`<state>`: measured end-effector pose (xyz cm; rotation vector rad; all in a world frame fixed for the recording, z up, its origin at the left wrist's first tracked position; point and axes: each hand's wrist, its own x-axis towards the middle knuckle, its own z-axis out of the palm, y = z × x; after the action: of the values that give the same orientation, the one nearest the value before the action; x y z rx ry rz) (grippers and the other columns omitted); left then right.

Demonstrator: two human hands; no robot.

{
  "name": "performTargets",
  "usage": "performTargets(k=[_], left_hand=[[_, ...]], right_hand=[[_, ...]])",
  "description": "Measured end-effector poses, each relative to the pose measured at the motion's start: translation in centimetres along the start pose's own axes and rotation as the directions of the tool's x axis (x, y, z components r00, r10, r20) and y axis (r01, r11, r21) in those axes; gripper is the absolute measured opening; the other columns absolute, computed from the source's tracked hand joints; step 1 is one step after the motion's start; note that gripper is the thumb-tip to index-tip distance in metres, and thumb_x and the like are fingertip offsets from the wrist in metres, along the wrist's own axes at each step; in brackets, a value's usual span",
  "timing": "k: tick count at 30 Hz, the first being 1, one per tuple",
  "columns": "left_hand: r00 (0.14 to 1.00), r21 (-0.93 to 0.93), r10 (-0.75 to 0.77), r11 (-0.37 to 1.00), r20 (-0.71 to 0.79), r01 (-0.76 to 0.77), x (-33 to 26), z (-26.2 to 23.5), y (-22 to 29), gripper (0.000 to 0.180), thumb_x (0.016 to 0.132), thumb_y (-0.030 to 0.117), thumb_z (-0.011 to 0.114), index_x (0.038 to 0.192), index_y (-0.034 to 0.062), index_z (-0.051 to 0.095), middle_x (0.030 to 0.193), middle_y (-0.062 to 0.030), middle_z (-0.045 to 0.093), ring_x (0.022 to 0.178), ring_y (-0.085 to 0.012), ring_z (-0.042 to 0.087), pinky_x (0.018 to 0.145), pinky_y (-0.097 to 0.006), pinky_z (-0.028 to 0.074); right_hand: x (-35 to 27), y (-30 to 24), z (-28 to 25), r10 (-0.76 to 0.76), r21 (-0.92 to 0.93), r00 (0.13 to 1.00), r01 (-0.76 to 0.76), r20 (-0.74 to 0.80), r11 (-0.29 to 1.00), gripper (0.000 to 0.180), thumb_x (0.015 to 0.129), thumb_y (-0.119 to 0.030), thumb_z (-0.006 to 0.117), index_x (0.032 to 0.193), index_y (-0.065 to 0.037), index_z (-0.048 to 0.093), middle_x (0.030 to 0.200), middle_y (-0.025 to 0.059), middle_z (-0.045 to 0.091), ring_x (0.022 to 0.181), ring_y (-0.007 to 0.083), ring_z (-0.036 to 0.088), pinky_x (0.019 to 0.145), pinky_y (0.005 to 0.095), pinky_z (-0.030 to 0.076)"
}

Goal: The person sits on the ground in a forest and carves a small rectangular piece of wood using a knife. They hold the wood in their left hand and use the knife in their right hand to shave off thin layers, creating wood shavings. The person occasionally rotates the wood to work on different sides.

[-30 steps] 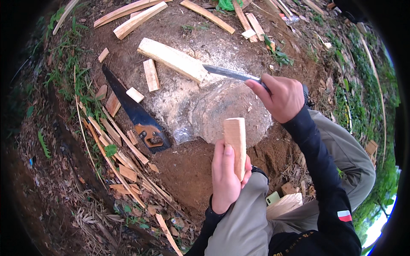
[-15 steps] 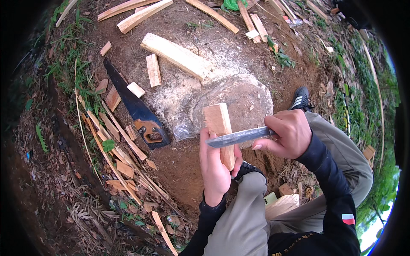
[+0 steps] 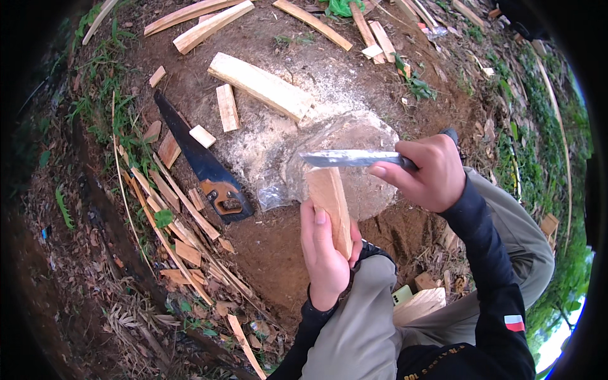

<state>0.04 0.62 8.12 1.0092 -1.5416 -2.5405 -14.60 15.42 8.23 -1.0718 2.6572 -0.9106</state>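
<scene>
My left hand [image 3: 324,261] is closed around the lower part of a pale wooden block [image 3: 330,206], held upright and slightly tilted above my knee. In my right hand [image 3: 432,174] is the handle of a large knife [image 3: 351,158], its blade pointing left. The blade lies just beyond the block's top end; whether it touches the wood I cannot tell. Behind both is a round, flat stump or stone [image 3: 373,193], dusted with sawdust.
A handsaw [image 3: 201,158] lies on the dirt to the left, beside a plastic wrapper [image 3: 272,197]. A thick wood beam [image 3: 263,87] is at the far side. Strips and offcuts [image 3: 183,209] are scattered at left. Another cut block [image 3: 419,306] sits between my legs.
The knife has moved away from me, from across the middle of the block to beyond its top end. My left hand and the block have shifted slightly nearer to me.
</scene>
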Motion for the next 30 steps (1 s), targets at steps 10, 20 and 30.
performTargets(k=[10, 20, 30], left_hand=[[0.997, 0.044, 0.034, 0.999, -0.064, -0.031, 0.4, 0.3, 0.3, 0.042, 0.104, 0.043, 0.031, 0.114, 0.0059, 0.046, 0.064, -0.0076, 0.051, 0.038, -0.0135, 0.044, 0.032, -0.024, 0.027], [0.998, 0.025, -0.011, 1.0, -0.065, 0.012, 0.7, 0.0, -0.2, 0.043, 0.104, 0.045, 0.03, 0.113, 0.0058, 0.047, 0.066, -0.0076, 0.052, 0.039, -0.013, 0.044, 0.033, -0.024, 0.029], [0.998, 0.074, -0.042, 0.996, -0.039, 0.045, 1.7, -0.3, -0.9, 0.042, 0.106, 0.043, 0.029, 0.115, 0.0065, 0.046, 0.064, -0.0073, 0.051, 0.039, -0.0116, 0.043, 0.032, -0.024, 0.029]], right_hand=[[-1.6, -1.1, 0.9, -0.139, -0.016, 0.986, 0.141, 0.097, 0.99, 0.061, 0.085, -0.057, 0.07, 0.056, -0.005, 0.054, 0.046, 0.0105, 0.049, 0.042, 0.0326, 0.055, 0.042, 0.0412, 0.041], [-1.7, -0.9, 1.5, -0.101, 0.02, 0.994, 0.1, 0.053, 0.995, 0.058, 0.085, -0.053, 0.071, 0.058, -0.005, 0.052, 0.049, 0.0115, 0.05, 0.043, 0.0338, 0.054, 0.043, 0.0426, 0.041], [-0.1, 0.7, 3.0, -0.023, -0.139, 0.997, 0.012, -0.077, 0.99, 0.067, 0.087, -0.062, 0.065, 0.049, -0.007, 0.055, 0.041, 0.0106, 0.047, 0.034, 0.028, 0.05, 0.038, 0.0394, 0.04]])
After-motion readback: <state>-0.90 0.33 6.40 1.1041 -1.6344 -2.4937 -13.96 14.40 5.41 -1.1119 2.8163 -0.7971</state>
